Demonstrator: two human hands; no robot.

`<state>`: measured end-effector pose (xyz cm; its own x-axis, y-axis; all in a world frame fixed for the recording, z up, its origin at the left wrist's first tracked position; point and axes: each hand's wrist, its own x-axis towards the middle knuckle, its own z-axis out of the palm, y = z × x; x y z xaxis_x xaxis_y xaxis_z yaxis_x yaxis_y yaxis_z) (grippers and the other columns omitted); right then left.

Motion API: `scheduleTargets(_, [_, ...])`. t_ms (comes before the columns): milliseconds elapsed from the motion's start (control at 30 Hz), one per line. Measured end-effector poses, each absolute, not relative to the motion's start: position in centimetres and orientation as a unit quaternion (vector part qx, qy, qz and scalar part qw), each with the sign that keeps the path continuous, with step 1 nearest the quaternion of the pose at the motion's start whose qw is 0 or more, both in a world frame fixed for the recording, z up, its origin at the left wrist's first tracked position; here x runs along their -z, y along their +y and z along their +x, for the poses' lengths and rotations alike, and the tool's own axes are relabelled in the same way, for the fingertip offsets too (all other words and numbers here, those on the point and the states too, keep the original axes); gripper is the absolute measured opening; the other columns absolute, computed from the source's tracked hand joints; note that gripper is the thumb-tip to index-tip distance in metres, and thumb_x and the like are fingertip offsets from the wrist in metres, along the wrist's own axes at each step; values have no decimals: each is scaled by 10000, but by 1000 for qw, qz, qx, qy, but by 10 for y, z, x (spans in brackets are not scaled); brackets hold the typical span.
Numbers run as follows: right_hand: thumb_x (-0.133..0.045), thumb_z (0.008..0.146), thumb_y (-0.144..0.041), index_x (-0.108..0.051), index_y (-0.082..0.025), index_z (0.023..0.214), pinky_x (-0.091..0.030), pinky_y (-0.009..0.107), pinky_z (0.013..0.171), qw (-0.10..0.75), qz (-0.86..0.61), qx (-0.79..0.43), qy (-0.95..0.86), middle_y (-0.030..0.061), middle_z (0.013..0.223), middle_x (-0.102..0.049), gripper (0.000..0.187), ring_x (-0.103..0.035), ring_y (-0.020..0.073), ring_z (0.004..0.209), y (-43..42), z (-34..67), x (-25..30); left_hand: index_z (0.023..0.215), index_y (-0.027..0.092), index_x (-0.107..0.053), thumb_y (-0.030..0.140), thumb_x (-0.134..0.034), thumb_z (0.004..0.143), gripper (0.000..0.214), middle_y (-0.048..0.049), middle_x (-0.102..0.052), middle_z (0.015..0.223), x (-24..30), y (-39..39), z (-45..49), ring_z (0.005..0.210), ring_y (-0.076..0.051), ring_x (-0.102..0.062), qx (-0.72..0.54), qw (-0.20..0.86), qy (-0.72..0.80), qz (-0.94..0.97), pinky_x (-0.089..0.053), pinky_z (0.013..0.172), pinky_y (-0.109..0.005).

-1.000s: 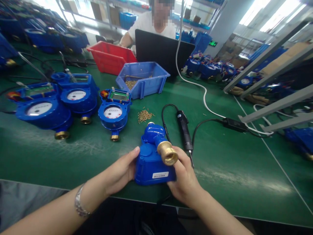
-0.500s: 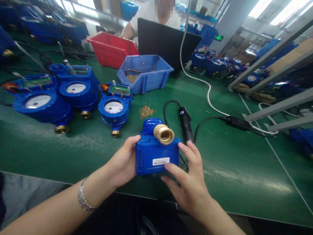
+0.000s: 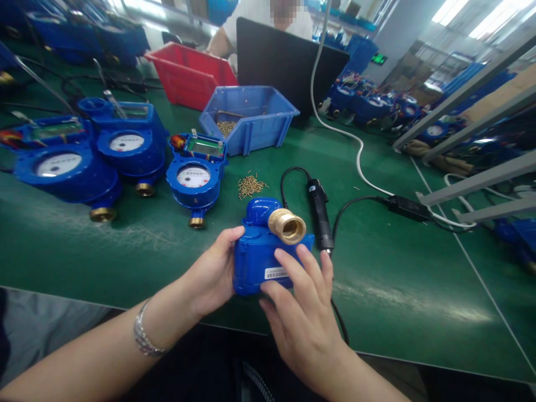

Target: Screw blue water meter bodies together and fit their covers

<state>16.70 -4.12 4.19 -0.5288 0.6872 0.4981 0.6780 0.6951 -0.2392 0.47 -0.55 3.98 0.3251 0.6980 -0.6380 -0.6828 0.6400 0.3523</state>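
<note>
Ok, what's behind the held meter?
Beyond the meter, a heap of small brass-coloured screws lies on the green table, with the blue bin farther back. The meter's far face, and whatever is directly behind it, are covered.

- A factory workshop, it seems, with a green worktop (image 3: 397, 312) laid out for meter assembly.
- Blue meters (image 3: 129, 142) stand between nine and ten o'clock, some with circuit boards exposed.
- Loose screws (image 3: 251, 186) lie near the centre, a power screwdriver (image 3: 320, 215) at three.
- A red bin (image 3: 190, 78) is toward eleven, a blue bin (image 3: 268, 134) at twelve.
- A co-worker (image 3: 251, 19) is at twelve, behind a black panel (image 3: 288, 67).
- Wired blue units (image 3: 368, 106) crowd two o'clock.
</note>
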Motion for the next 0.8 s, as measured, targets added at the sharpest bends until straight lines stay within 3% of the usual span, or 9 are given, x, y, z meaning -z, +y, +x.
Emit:
scheduleTargets(200, [-560,778,-73,-588,-168,835,-189,612,1020,282,-435,36,-854,138,1215,-500,114,-333,310,1269,-33,183,-48,1194,106,-522,414,-399,873,461,-139,-677,995,-40,-3,3,825,-255,-651,-411,827,382,19,-515,750,-388])
scheduleTargets(467, [-534,800,-107,-582,-176,895,-172,575,1054,269,-397,-18,-877,120,1239,-483,127,-316,283,1278,-40,162,-47,1156,113,-560,372,-384,887,413,-111,-698,923,-40,-4,6,801,-223,-654,-416,826,379,24,-504,772,-340])
scheduleTargets(667, [-559,780,-83,-588,-154,874,-195,614,1011,271,-438,50,-856,155,1193,-519,121,-353,317,1244,-38,172,-50,1175,120,-541,406,-385,880,439,-122,-683,987,-40,-3,4,840,-247,-649,-421,825,376,18,-517,750,-379])
scheduleTargets(800, [-525,798,-101,-589,-148,919,-176,598,1037,258,-425,24,-867,150,1212,-509,145,-327,309,1266,-46,161,-51,1168,100,-548,370,-381,887,424,-116,-696,929,-42,-4,7,816,-230,-653,-423,821,384,10,-512,756,-335])
